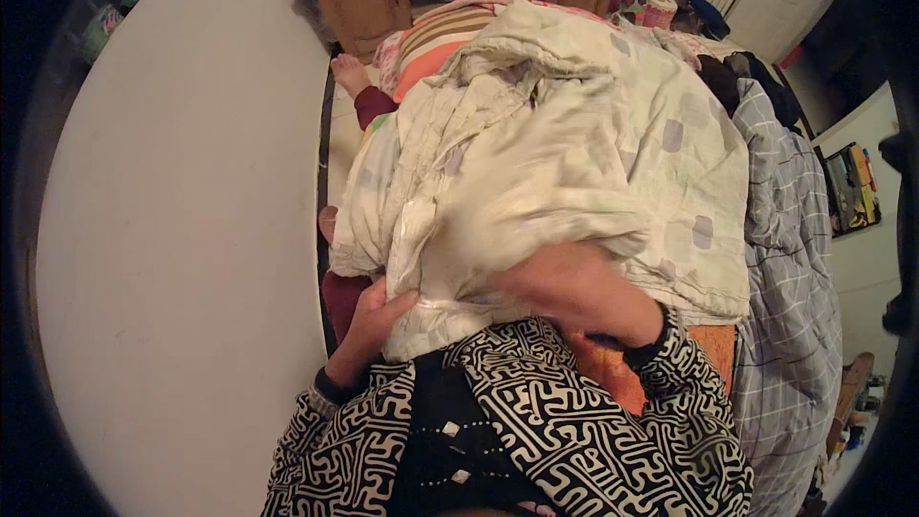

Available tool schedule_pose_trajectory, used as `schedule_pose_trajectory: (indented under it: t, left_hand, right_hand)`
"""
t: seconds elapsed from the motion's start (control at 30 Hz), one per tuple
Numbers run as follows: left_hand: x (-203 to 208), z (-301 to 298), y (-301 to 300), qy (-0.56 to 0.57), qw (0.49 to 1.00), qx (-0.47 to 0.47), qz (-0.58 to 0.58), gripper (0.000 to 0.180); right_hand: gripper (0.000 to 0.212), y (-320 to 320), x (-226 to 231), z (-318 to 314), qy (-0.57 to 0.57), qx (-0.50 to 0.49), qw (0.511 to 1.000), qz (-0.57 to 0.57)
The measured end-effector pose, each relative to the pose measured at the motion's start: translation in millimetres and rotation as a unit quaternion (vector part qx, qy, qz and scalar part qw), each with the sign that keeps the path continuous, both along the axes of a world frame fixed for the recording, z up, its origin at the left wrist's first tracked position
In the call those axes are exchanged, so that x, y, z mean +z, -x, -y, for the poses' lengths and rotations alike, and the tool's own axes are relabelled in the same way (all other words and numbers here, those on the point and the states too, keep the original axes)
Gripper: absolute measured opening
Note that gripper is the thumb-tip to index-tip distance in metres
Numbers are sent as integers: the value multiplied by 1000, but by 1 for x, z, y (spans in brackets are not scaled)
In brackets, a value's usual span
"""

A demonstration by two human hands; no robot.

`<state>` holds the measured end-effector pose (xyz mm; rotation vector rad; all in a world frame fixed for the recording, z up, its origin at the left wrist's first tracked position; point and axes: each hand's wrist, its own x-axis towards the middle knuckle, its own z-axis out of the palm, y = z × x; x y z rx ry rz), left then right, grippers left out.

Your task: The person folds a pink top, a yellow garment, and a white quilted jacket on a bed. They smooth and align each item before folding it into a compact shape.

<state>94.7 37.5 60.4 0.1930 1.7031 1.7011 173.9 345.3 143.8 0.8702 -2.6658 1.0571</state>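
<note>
A rumpled cream bed cover with pale grey squares lies across my lap and spreads away over the bed. My left hand is closed on its near left edge, thumb on top of the cloth. Over the near middle part of the cover is my right hand, smeared by motion. Its fingers cannot be made out against the cloth, which is also blurred there. Beneath the cover's near right edge an orange cloth shows beside my right sleeve.
A white wall runs along the left. Striped pillows lie at the far end, before a wooden cabinet. On the right is a grey checked quilt. A bare foot in a maroon trouser leg shows at the bed's left edge.
</note>
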Motion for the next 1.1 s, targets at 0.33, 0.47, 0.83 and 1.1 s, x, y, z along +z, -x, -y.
schedule_pose_trajectory:
  t: [0.33, 0.47, 0.83, 1.1]
  left_hand:
    - [15, -1, -9, 0, 1000, -30, 4, 39]
    - [18, -2, -9, 24, 995, -90, -43, 40]
    - [2, 13, 13, -26, 998, 48, 22, 46]
    - [5, 14, 2, -37, 998, -12, -45, 69]
  right_hand:
    - [50, 5, -31, 34, 97, -90, 991, 8]
    - [60, 20, -42, 61, 56, -11, 998, -7]
    - [20, 34, -40, 81, 223, 15, 974, 34]
    - [37, 49, -65, 98, 20, -67, 997, -12]
